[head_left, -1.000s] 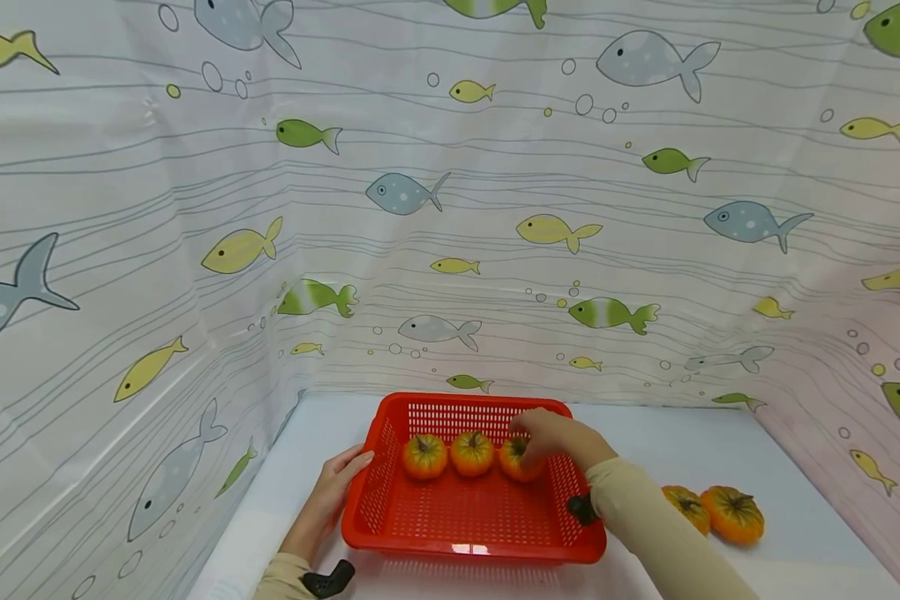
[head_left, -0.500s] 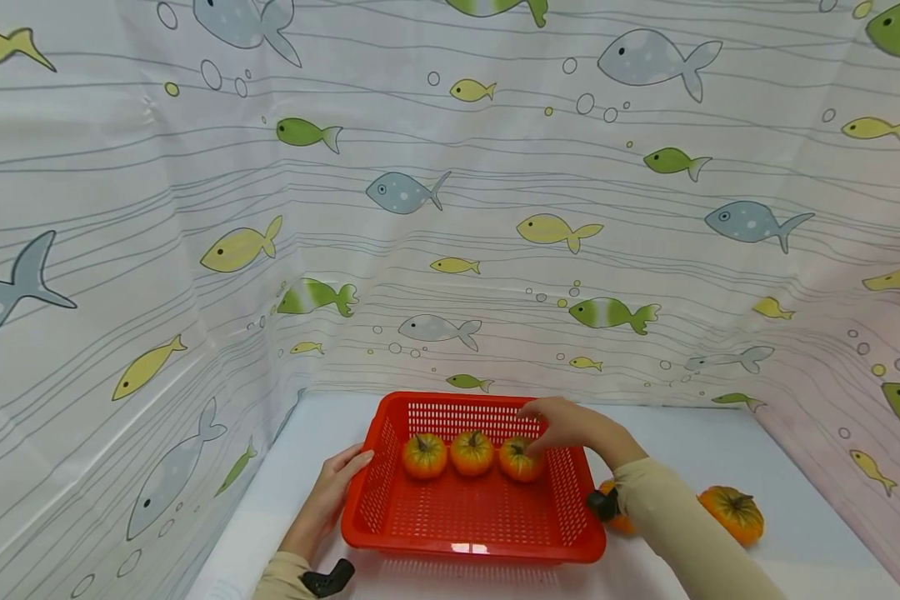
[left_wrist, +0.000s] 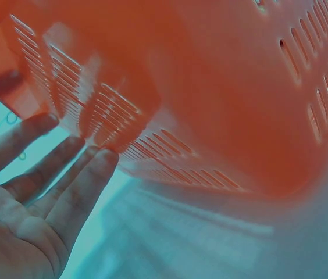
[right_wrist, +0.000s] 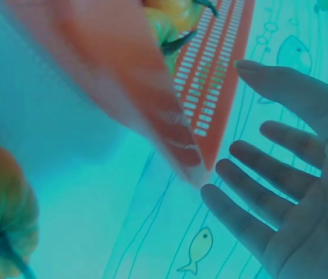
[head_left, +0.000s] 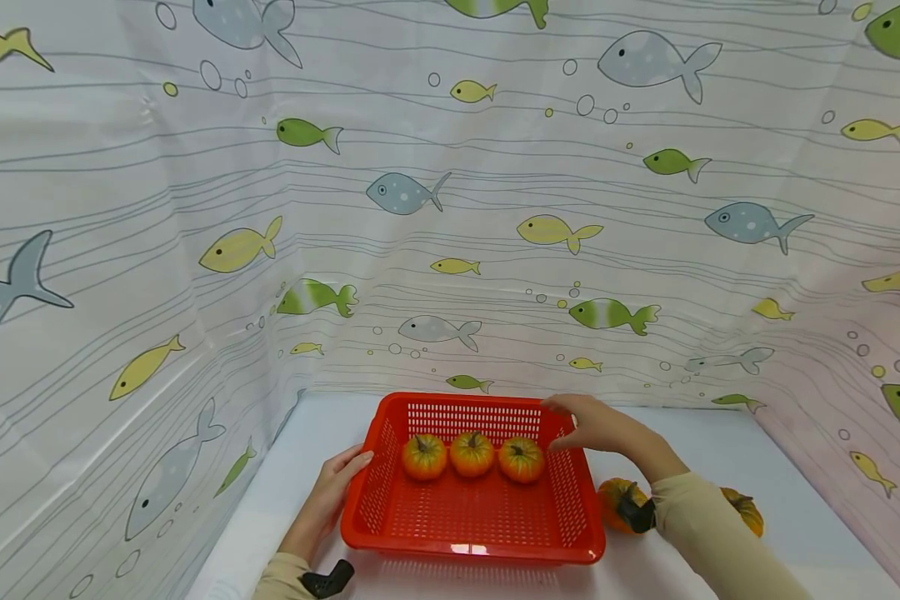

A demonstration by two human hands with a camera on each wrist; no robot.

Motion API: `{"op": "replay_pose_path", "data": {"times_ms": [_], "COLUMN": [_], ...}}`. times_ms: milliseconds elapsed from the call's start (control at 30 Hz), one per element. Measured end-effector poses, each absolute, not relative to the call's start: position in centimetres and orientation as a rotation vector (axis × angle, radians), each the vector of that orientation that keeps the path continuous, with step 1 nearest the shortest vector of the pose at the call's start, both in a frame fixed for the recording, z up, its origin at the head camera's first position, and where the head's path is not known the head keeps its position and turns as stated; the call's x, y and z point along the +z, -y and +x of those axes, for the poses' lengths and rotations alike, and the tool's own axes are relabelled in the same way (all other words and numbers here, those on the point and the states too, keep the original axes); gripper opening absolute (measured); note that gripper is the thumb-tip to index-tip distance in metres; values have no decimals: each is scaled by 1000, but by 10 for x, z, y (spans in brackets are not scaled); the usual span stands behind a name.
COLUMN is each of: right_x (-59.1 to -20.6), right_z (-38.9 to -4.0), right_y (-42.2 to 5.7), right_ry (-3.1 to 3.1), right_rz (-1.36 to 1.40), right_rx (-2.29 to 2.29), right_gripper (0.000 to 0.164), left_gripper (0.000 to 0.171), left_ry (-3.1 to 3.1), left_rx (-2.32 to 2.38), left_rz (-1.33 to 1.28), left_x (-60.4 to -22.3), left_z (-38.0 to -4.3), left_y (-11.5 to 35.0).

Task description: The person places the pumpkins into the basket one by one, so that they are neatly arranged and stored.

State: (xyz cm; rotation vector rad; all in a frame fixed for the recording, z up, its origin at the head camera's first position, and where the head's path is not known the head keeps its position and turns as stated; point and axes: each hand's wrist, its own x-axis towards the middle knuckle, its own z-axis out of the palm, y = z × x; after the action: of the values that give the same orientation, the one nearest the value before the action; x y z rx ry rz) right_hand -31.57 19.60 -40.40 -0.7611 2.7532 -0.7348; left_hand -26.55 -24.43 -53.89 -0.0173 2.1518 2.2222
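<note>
A red plastic basket [head_left: 465, 521] with slotted walls stands tilted up in the head view. Three orange-yellow toy pumpkins, the left one [head_left: 424, 457], the middle one [head_left: 472, 454] and the right one [head_left: 521, 459], sit in a row inside it. My left hand [head_left: 333, 483] rests against the basket's left side; its extended fingers [left_wrist: 88, 186] touch the slotted outer wall in the left wrist view. Over the basket's back right corner is my right hand [head_left: 596, 423], fingers spread and holding nothing. Its fingers [right_wrist: 239, 215] are apart from the basket in the right wrist view.
Right of the basket, one more pumpkin [head_left: 621, 503] lies on the white table [head_left: 690, 442], partly behind the black wrist device [head_left: 636, 512]. Another pumpkin [head_left: 744, 510] is partly hidden by the right sleeve. A fish-print curtain [head_left: 495, 292] encloses the back and sides.
My right hand has let go of the right pumpkin in the basket and moved right, away from it, fingers spreading. The left hand and the basket stay put.
</note>
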Motion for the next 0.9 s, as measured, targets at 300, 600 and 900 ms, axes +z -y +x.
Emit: {"op": "replay_pose_path", "data": {"times_ms": [300, 600, 900], "right_x": [-411, -422, -443], "right_z": [-307, -291, -278], "right_y": [-224, -252, -275], "right_ry": [-2780, -2803, -2733], "right_rz": [-713, -652, -558], "right_rx": [-846, -819, -818], "right_gripper": [65, 65, 67], "left_gripper": [48, 49, 48], "left_ry": [-2151, -2146, -2159], "left_rx": [2218, 2218, 2225], "left_rz": [-21, -17, -40], "left_x": [-539, -540, -541], "left_z": [-266, -266, -268], "left_y": [245, 244, 244]}}
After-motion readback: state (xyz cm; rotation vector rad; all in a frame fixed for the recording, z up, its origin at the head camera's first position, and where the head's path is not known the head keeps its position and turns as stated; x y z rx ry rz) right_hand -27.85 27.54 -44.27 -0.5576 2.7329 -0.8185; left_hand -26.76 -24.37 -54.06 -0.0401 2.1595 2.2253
